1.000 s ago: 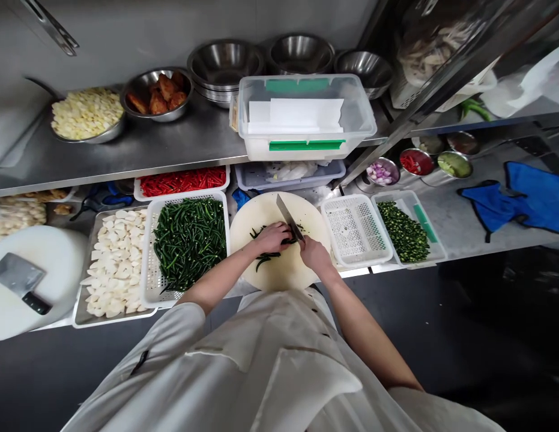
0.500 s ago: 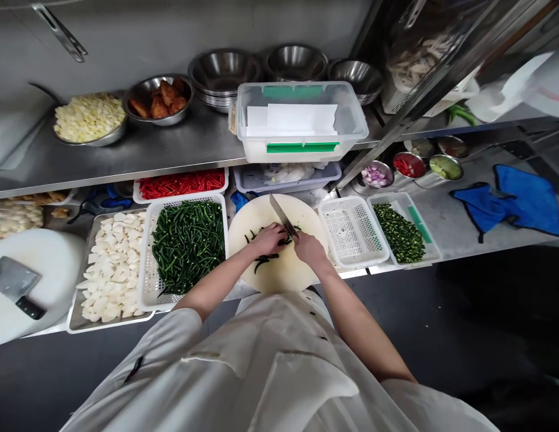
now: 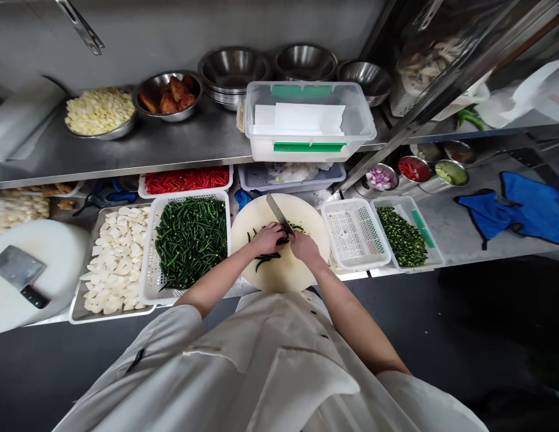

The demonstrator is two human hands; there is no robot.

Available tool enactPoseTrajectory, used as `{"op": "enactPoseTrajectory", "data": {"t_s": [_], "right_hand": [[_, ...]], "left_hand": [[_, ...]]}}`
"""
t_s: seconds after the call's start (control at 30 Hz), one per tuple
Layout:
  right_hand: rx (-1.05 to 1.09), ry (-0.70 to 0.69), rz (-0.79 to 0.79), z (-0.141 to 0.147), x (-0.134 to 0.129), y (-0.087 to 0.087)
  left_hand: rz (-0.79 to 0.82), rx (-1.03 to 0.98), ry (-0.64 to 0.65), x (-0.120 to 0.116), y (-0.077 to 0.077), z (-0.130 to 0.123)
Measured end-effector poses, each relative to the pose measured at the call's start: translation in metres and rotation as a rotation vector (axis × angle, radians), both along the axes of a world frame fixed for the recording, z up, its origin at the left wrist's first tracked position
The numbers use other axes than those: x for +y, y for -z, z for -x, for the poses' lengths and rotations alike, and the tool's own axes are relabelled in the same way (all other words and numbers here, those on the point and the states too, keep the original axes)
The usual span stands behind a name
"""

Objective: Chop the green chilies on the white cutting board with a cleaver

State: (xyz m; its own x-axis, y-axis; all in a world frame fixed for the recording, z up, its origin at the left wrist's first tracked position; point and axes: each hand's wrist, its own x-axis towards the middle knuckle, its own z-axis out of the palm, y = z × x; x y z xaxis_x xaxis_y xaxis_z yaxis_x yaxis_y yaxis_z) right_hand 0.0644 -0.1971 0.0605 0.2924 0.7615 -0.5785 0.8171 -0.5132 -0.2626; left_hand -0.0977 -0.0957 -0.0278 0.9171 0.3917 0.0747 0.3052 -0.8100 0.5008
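Observation:
My right hand point(image 3: 305, 248) grips the handle of a kitchen knife point(image 3: 278, 211), its blade pointing away from me over a round cutting board point(image 3: 283, 276). Just left of the blade, my left hand point(image 3: 266, 239) curls its fingers over dark green chilies, pressing them to the board. A few whole green chilies point(image 3: 266, 258) lie beside and in front of that hand. Small chopped pieces point(image 3: 299, 227) rest on the board right of the blade. Left of the board stands a white basket point(image 3: 148, 282) heaped with long green chilies point(image 3: 191, 240).
On the right are a white perforated basket point(image 3: 351, 225) and a tub of chopped green chilies point(image 3: 401, 237). Farther left, a tray holds white slices point(image 3: 119, 258), and a cleaver point(image 3: 20, 270) lies on another board. A shelf point(image 3: 184, 144) with bowls and a plastic box point(image 3: 310, 147) overhangs the back.
The view has shifted slightly, so most surroundings sit a little farther right. The knife stays by my left fingers, with slightly more chopped pieces showing right of the blade.

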Motion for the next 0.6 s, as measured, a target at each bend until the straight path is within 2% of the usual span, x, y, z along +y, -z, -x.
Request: {"op": "enactPoseTrajectory", "data": {"t_s": [0.5, 0.6], "right_hand": [[0.020, -0.013, -0.026, 0.005, 0.006, 0.008], [0.026, -0.061, -0.038, 0.004, 0.005, 0.011]], "left_hand": [[-0.002, -0.014, -0.034, -0.007, -0.001, 0.011], [0.009, -0.033, -0.046, -0.008, 0.000, 0.014]]}}
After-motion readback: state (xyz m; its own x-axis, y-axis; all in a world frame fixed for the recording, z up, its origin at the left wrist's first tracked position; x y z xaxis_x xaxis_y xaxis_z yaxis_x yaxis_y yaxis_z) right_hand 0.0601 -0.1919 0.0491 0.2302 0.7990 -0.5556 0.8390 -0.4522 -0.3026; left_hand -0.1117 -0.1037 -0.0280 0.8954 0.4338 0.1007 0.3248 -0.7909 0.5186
